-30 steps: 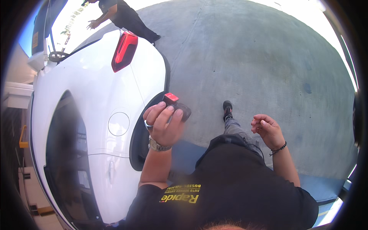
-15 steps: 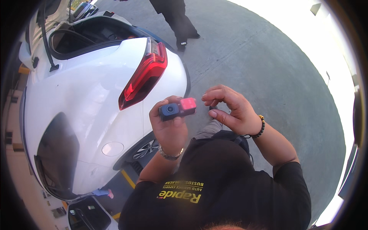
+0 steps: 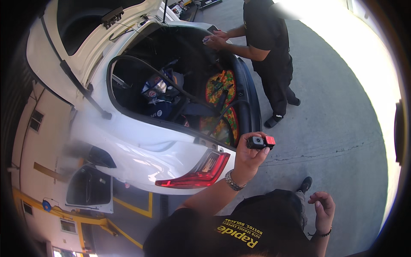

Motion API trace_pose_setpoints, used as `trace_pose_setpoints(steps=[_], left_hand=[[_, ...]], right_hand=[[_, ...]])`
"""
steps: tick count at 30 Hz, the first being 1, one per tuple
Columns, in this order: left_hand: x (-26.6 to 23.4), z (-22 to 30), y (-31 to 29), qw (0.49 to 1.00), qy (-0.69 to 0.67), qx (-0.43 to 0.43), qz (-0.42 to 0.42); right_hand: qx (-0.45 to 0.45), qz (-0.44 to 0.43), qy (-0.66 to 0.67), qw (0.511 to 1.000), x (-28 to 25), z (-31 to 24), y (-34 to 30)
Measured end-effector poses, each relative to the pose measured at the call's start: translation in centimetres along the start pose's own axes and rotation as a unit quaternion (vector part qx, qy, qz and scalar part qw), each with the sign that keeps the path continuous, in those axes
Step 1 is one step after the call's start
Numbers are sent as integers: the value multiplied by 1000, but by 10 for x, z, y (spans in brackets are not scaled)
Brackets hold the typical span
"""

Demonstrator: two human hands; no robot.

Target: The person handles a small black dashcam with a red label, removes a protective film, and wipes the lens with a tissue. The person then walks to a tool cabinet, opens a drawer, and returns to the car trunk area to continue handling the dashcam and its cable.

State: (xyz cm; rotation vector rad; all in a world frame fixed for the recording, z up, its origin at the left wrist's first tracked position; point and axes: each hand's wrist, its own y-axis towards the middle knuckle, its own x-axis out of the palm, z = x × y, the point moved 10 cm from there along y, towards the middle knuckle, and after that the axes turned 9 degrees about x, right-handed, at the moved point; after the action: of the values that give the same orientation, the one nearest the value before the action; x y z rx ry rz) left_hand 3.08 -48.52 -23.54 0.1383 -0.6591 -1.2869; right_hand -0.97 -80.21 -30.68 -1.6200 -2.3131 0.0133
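Note:
A small black camera [image 3: 257,142] with a round lens carries a square red pad [image 3: 269,141] on its other end. My left hand [image 3: 250,156] grips it from below, thumb toward me, lens and pad facing up. It is held out beside the rear corner of a white car [image 3: 141,145], between the red tail light [image 3: 201,173] and the concrete floor. Lower right, close to my body, my right hand [image 3: 324,210] hangs with loosely bent fingers, the thumb apart, and no object visible in it.
The raised tailgate [image 3: 81,25] stands over the open trunk, where a colourful patterned mat [image 3: 220,88], cables and bags lie. Another person [image 3: 269,55] in dark clothes stands at the trunk's far side, hands over its edge. A white car door [image 3: 89,188] stands open at lower left.
The view has swung toward the open trunk. My left hand has reached outward with the camera toward the car's rear corner, while my right hand has drawn away from it.

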Motion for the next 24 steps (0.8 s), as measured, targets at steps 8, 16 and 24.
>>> trace_pose_setpoints(steps=[8,16,24], left_hand=[[30,-53,97,975,64,130,168],[-7,-29,124,896,220,244,299],[-106,-16,179,844,278,295,351]], right_hand=[[-34,-217,-204,954,-59,-65,234],[-168,-466,-253,831,88,-154,398],[-234,-602,-179,742,272,-150,464]])
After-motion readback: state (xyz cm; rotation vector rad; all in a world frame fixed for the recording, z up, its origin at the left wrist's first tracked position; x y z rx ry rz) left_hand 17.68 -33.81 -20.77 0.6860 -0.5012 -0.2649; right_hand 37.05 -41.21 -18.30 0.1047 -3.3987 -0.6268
